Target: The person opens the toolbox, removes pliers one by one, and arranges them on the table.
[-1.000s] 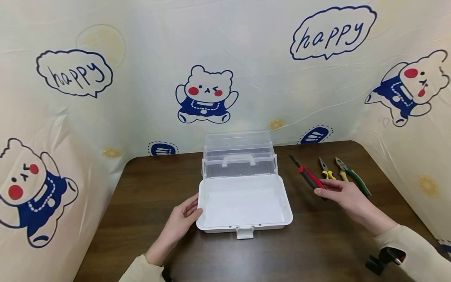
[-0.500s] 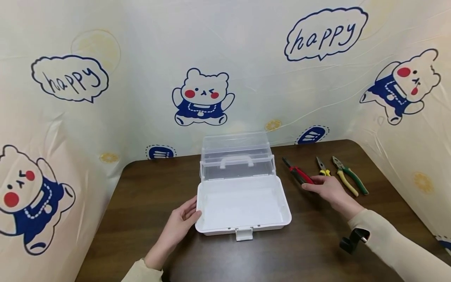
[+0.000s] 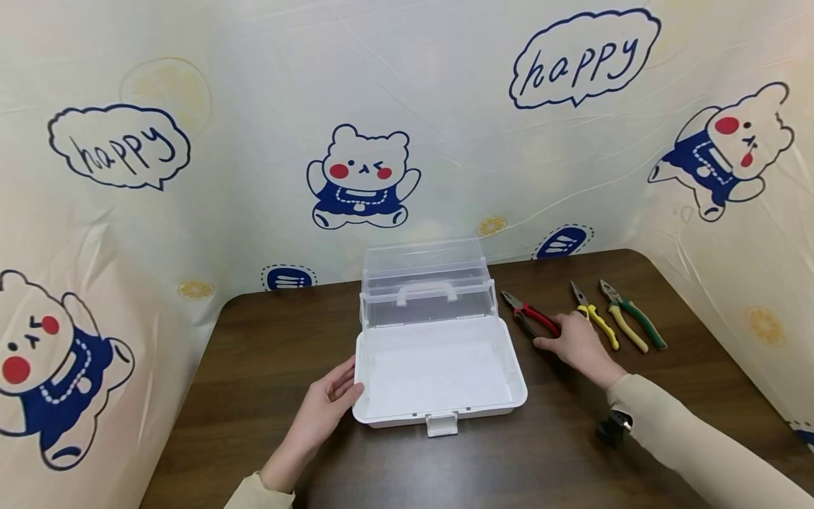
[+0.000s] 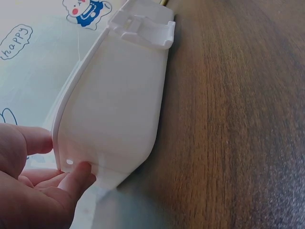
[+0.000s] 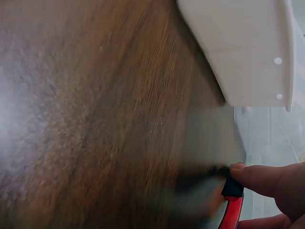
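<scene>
A white plastic toolbox [image 3: 439, 375] stands with its clear lid [image 3: 425, 261] swung back and its inside bare. My left hand [image 3: 327, 399] grips the toolbox's left rim; in the left wrist view the thumb lies at the rim and the fingers on the outer wall. To the right of the toolbox, my right hand [image 3: 575, 343] holds red-and-black pliers [image 3: 523, 308] by the handles, low over the table, with their head pointing away to the back left. In the right wrist view the thumb presses a black handle end [image 5: 232, 186]; the rest of the pliers is blurred or out of frame.
Yellow-handled long-nose pliers [image 3: 600, 325] and green-and-cream pliers [image 3: 629, 318] lie at the back right of the brown wooden table [image 3: 267, 353]. The toolbox's front latch [image 3: 441, 424] hangs down. A printed cloth [image 3: 470, 141] closes off the back and sides.
My right hand has moved left with the red-and-black pliers and lowered them beside the toolbox. More of the other two pliers now shows. My left hand keeps its grip on the rim.
</scene>
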`<state>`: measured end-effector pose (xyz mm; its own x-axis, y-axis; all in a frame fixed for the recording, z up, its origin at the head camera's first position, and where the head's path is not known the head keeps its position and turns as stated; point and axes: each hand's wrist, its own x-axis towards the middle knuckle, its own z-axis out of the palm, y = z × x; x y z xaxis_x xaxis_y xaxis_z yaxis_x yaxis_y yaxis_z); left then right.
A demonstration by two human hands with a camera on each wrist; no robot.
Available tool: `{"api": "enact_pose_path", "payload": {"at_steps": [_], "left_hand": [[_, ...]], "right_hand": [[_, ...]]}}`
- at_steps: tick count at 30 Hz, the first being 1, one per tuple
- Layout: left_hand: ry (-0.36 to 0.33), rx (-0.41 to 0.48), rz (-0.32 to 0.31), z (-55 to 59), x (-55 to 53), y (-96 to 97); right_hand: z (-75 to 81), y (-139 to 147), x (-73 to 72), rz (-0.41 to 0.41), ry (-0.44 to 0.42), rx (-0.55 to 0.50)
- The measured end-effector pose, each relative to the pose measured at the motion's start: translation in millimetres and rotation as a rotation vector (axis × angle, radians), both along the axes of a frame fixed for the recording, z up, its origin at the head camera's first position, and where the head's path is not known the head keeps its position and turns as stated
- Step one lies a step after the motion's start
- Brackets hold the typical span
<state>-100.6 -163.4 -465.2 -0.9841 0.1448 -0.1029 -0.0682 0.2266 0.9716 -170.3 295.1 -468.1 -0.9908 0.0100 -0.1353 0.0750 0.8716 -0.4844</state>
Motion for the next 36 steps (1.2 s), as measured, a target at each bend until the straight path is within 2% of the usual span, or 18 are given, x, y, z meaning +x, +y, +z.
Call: {"api": "enact_pose_path", "payload": {"at_steps": [8, 15, 20, 27, 32, 36], "left_hand": [[-0.005, 0.015, 0.008, -1.2, 0.7, -2.8], [-0.004, 0.016, 0.019, -2.1, 1.9, -3.1], [0.004, 0.008, 0.026, -1.7, 2.2, -2.3], [0.012, 0.001, 0.029, -2.8, 0.5, -1.0], [0.013, 0.007, 0.013, -4.4, -0.2, 0.2], [0.000, 0.002, 0.037, -4.2, -0.6, -1.6]], "right_hand": [[-3.9, -9.0, -4.9, -0.029, 0.024, 0.041], [-7.4, -16.7, -1.7, -0.036, 0.039, 0.110], [-9.9, -13.8, -1.8, -0.057, 0.053, 0.094], [-12.5, -5.9, -5.3, -0.075, 0.024, 0.082], [-12.0, 2.1, -1.1, -0.069, 0.019, 0.100], [-10.0, 6.1, 4.2, -0.045, 0.025, 0.078]]}}
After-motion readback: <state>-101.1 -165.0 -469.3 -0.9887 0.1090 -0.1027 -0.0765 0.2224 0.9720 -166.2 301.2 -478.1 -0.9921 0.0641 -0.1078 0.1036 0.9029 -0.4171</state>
